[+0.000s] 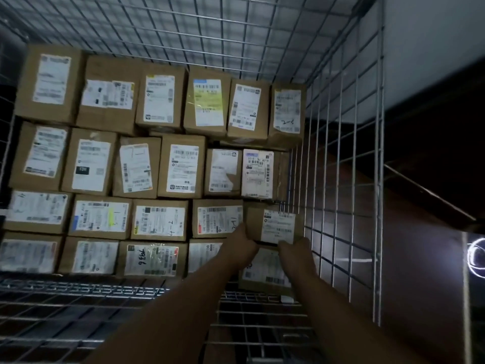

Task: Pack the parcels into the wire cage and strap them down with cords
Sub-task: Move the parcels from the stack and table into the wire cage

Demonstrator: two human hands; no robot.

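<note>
Dim room, pale wall (433, 43) beyond.

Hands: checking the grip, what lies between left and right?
Head view: the lower edge of the small parcel, which the left hand and right hand hold at its bottom corners.

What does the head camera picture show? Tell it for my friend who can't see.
The left hand and right hand hold a small parcel at the right end of labelled cardboard parcels stacked in rows inside a wire cage.
</note>
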